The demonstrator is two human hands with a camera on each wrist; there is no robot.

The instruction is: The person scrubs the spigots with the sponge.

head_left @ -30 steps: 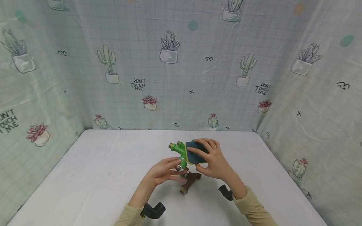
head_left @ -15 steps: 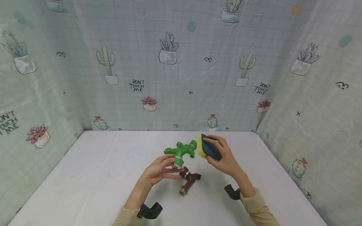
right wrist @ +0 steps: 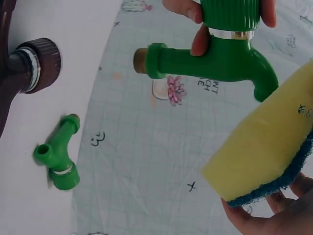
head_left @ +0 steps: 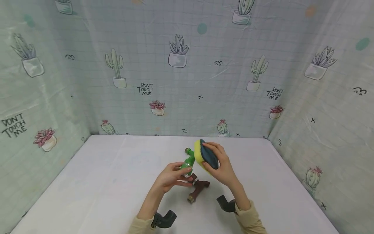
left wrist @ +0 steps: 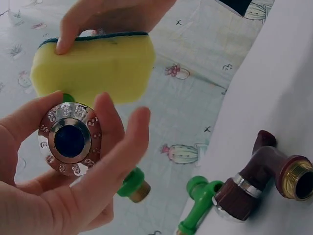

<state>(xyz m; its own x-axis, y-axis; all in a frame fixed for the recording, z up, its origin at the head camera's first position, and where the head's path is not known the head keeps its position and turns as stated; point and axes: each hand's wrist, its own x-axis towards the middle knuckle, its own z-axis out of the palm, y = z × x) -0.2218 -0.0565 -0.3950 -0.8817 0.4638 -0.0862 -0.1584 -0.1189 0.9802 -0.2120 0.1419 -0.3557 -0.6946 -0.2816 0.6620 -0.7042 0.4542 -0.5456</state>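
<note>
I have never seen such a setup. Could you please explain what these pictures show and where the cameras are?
No robot here: a person works bare-handed. The wide view comes from a camera worn on the head; the other two, from cameras on the left and right wrists. The left hand holds a green tap by its knob; the right hand holds a yellow sponge with a dark blue side. On the white table lie a brown tap and a second green tap.

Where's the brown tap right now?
In the head view, the brown tap lies on the white table just right of the picture's middle, below and right of the left hand and below the green tap it holds.
</note>
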